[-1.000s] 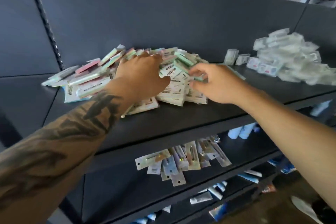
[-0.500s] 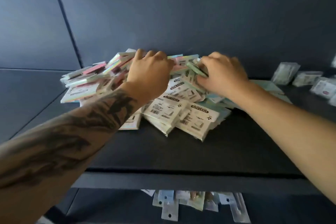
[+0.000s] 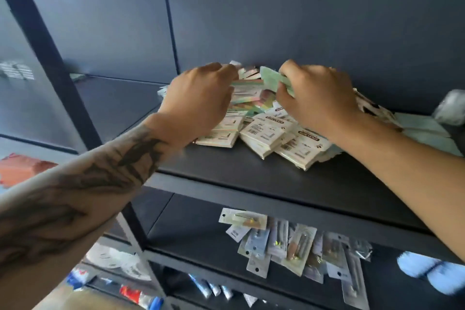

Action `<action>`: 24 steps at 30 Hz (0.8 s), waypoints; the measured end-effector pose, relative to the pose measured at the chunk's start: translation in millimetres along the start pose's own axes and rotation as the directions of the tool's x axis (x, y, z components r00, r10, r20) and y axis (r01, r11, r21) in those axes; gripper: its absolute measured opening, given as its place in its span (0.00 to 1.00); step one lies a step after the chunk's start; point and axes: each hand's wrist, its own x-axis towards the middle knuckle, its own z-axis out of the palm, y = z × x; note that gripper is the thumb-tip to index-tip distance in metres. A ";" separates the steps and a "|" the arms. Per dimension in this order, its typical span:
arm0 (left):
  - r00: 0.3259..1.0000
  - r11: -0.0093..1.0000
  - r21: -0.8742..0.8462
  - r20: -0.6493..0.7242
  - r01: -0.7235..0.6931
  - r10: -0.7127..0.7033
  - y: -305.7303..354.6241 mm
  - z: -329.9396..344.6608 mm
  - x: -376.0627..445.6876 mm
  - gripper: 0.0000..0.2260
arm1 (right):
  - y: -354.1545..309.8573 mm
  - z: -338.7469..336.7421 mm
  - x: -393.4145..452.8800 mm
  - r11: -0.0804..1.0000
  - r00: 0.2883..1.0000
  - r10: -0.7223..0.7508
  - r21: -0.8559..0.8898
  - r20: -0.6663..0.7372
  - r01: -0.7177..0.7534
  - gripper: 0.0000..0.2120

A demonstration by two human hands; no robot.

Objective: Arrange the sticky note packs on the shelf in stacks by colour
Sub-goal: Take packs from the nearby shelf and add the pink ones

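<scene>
At the upper shelf [image 3: 289, 178], I am watching the right hand [image 3: 317, 98] pinching a green pack [image 3: 273, 80] clear of the jumbled sticky note packs [image 3: 271, 133], while the left hand [image 3: 198, 100] is curling into the heap, its grasp hidden. The packs are looking light, flat and film-slick, best taken by their edges. Since half a second ago, the green pack is lifting.

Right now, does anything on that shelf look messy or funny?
Yes. The sticky note packs lie in one jumbled heap on the shelf, tilted and overlapping, colours mixed, not in stacks. The right hand pinches a green pack above the heap; the left hand reaches into it.
</scene>
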 end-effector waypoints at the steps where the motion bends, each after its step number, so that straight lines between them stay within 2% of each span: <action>1: 1.000 1.000 -0.022 0.003 0.013 -0.013 -7.2 -14.0 -12.3 0.13 | -15.7 -5.2 -0.3 0.999 1.000 -0.011 0.035 0.005 0.011 0.07; 4: 0.999 0.999 -0.030 0.027 0.026 -0.025 -33.1 -58.4 -58.6 0.12 | -73.3 -18.9 -1.8 0.986 0.999 -0.038 0.161 0.018 0.034 0.09; 9: 0.999 1.000 -0.010 0.034 0.022 -0.022 -93.9 -134.1 -165.1 0.13 | -197.4 -28.6 -8.9 0.952 0.989 -0.145 0.273 0.012 0.136 0.10; 17: 0.964 0.958 0.154 0.069 0.244 -0.256 -219.5 -231.7 -331.4 0.11 | -403.7 -22.4 -1.2 0.877 0.977 -0.214 0.439 -0.003 0.194 0.07; 20: 0.927 0.912 0.226 0.080 0.342 -0.367 -256.8 -260.2 -380.5 0.10 | -474.0 -16.7 12.1 0.840 0.961 -0.274 0.497 0.044 0.216 0.09; 24: 0.868 0.845 0.248 0.032 0.473 -0.495 -307.1 -286.3 -432.1 0.07 | -556.2 -3.5 37.4 0.778 0.935 -0.352 0.567 0.035 0.272 0.09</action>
